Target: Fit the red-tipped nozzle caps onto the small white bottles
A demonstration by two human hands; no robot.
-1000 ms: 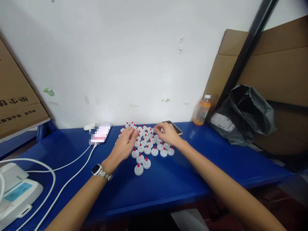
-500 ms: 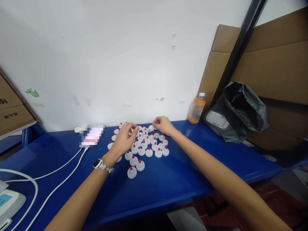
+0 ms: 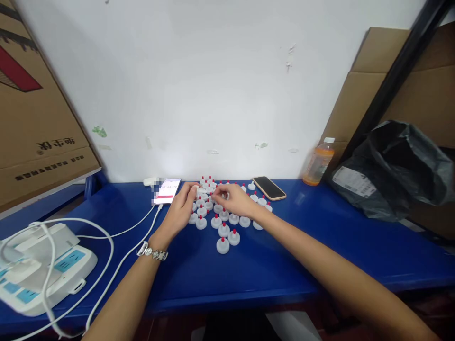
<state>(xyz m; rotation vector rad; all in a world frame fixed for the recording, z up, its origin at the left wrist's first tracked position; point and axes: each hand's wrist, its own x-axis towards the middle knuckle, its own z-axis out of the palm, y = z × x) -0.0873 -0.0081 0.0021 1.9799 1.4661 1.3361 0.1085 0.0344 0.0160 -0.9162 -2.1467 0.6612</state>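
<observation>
Many white bottle caps [image 3: 222, 246] with red tips stand grouped on the blue table [image 3: 263, 265]. My left hand [image 3: 183, 204], with a silver watch at the wrist, is closed at the left side of the group. Between its thumb and fingers is a white cap [image 3: 201, 191] lying sideways, its narrow end towards the right. My right hand [image 3: 234, 199] hovers over the group with thumb and fingers pinched together. Whatever its fingertips hold is too small to make out. Behind it stands a cap with a white tip [image 3: 251, 185].
A dark-screened phone [image 3: 269, 187] lies behind the caps, and a lit phone [image 3: 168, 191] on a cable lies left. A white power strip [image 3: 53, 265] with looping cables sits front left. An orange drink bottle [image 3: 319, 162] and a grey plastic bag [image 3: 387, 175] stand at the right.
The view has swung left. My right hand has moved left from the back right of the caps towards my left hand, uncovering the white-tipped cap and the dark phone.
</observation>
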